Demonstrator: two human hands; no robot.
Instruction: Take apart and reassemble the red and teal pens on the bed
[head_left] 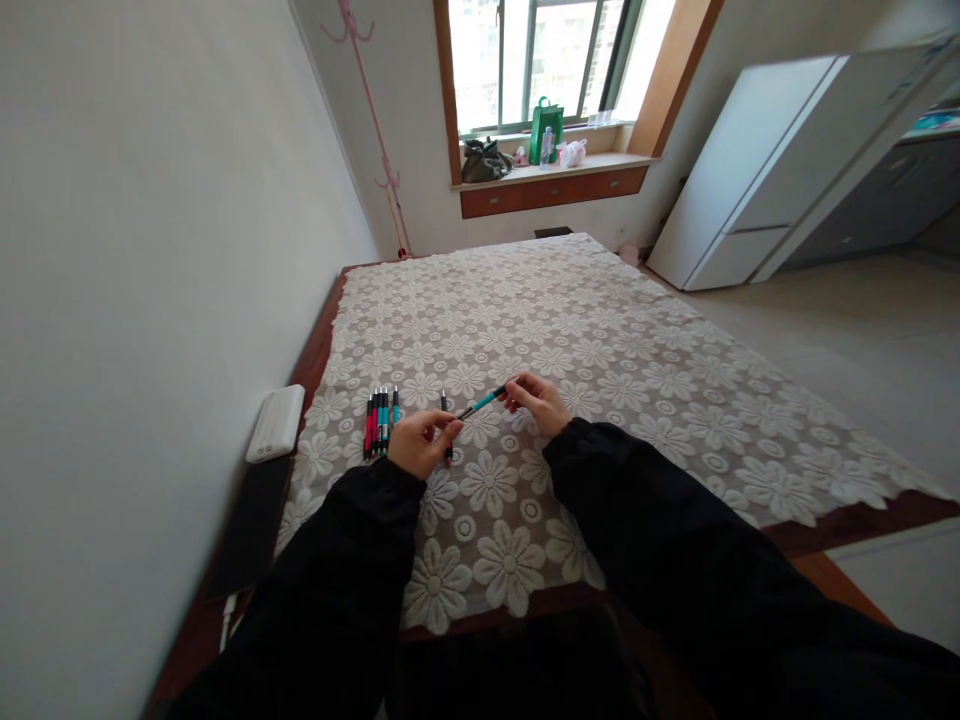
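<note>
A teal and black pen [484, 402] is held aslant above the table between my two hands. My left hand [421, 440] pinches its lower left end. At the upper right end, the fingertips of my right hand [538, 401] close on it. Another dark pen [444, 402] lies on the cloth, partly hidden behind my left hand. Just left of that hand, several pens [379, 420] in red, teal and black lie side by side in a row, their lower ends partly covered by the hand.
A lace tablecloth [517, 330] with flower shapes covers the table. Along its left edge are a white power bank [275, 424] and a black flat object [250, 525] with a white cable [227, 620]. The wall stands close on the left.
</note>
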